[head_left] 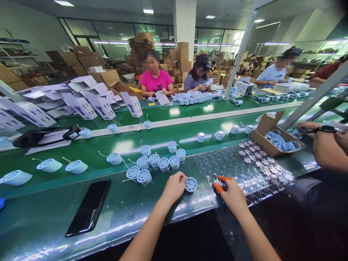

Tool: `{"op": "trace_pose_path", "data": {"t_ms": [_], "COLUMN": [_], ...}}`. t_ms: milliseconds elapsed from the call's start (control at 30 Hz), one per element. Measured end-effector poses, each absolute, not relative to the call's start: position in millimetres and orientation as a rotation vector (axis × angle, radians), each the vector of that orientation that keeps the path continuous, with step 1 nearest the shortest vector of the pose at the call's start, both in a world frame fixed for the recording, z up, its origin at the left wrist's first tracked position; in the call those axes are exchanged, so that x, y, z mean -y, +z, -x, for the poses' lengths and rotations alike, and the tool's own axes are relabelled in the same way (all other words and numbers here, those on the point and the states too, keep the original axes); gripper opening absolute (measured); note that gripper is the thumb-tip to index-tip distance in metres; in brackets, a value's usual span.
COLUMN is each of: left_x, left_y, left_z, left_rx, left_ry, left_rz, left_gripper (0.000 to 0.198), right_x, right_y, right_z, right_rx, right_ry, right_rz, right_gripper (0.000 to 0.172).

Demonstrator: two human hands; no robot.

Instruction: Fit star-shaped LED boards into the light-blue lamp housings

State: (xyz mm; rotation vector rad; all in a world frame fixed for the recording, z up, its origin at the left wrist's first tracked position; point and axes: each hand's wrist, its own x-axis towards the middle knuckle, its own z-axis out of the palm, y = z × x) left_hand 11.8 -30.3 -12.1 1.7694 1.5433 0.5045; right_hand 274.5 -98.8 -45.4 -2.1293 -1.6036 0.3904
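My left hand grips the edge of a round white plastic unit with a slotted grey-blue face, which stands on the green conveyor belt. My right hand is closed around orange-handled pliers, their tips hidden by my fingers. It rests over a clear plastic sheet printed with rows of small parts. To the left of my hands stands a cluster of similar white units, with thin wires sticking out of them.
A black smartphone lies face up near the front left. A cardboard box of coiled blue-white cables stands at right, beside a co-worker's watch-wearing hands. Several people sit beyond the belts, with stacked cartons behind them.
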Motion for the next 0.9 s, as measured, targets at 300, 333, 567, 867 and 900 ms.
{"op": "trace_pose_path", "data": {"t_ms": [300,333,567,867,900], "left_x": [45,50,72,85,86], "left_y": [-32,-31,-2,24,23], "left_z": [-28,-29,-32,-30,-27], "left_rx": [-1.702,-1.720,-1.205,-0.849,-0.836], "left_ry": [0.478,0.496,0.994,0.974,0.958], "left_rz": [-1.775,-1.800,-2.361,-1.730,-1.724], "left_gripper": [0.020,0.019,0.050,0.036,0.034], "right_x": [106,107,108,102,102], "right_y": [-34,-34,-2,40,36], "right_z": [-253,-254,-258,-227,-225], "right_rx": [1.609,1.601,1.465,1.267,1.247], "right_ry": [0.327,0.306,0.591,1.155,1.180], "right_rz": [2.311,2.287,1.766,1.324,1.311], "right_gripper": [0.037,0.035,0.028,0.033,0.035]}}
